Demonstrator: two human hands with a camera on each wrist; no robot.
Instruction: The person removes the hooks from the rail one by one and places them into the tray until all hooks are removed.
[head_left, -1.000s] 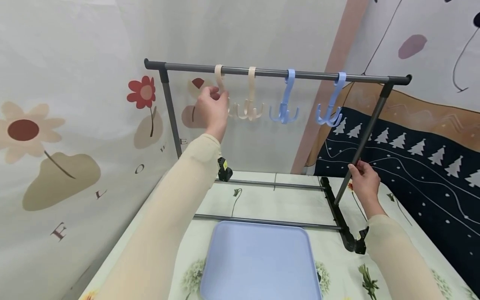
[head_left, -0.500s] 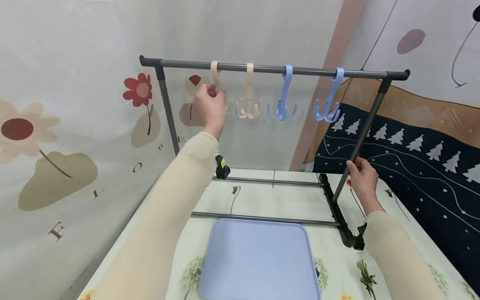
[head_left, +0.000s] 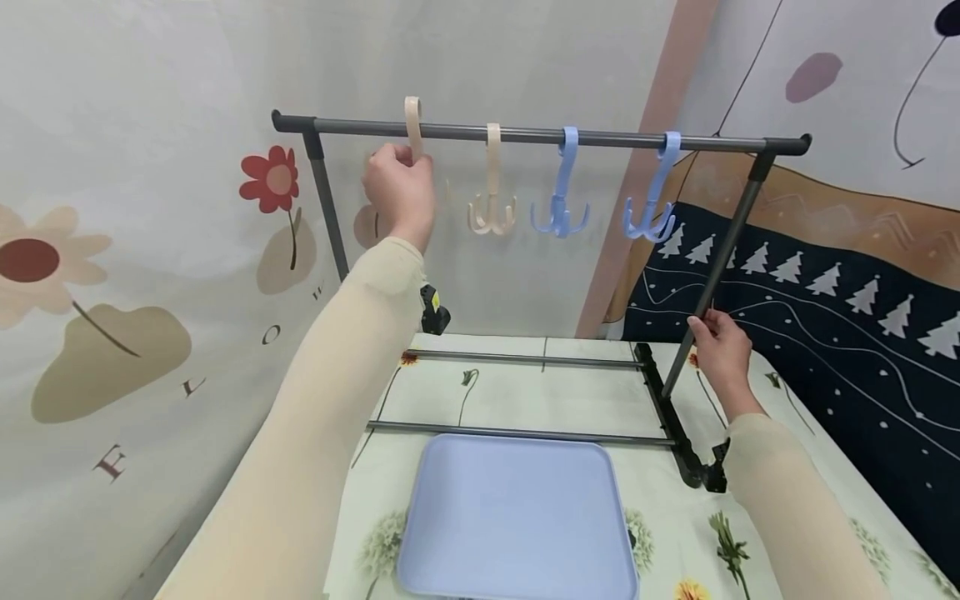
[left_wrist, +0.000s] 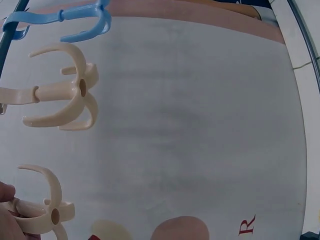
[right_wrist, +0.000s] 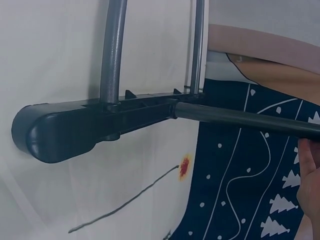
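My left hand (head_left: 401, 192) pinches the shank of a beige four-prong hook (head_left: 412, 121) near the rack's left end. That hook's curved top stands above the dark top bar (head_left: 457, 132); in the left wrist view its prongs (left_wrist: 55, 215) show beyond my fingertips. Another beige hook (head_left: 492, 167) hangs from the bar to its right, followed by two blue hooks, one (head_left: 566, 175) nearer the middle and one (head_left: 660, 187) toward the right end. My right hand (head_left: 723, 350) grips the right post (head_left: 720, 267) of the rack low down, thumb in front.
A light blue tray (head_left: 517, 517) lies on the flower-print tablecloth before the rack's base. The base has a black foot (head_left: 675, 425) at right and two low crossbars, the front one (head_left: 525, 432) close behind the tray. Patterned curtains hang behind and at both sides.
My left hand has moved up and slightly left with the beige hook, whose top has risen from resting on the bar to above it. My right hand keeps its grip on the post.
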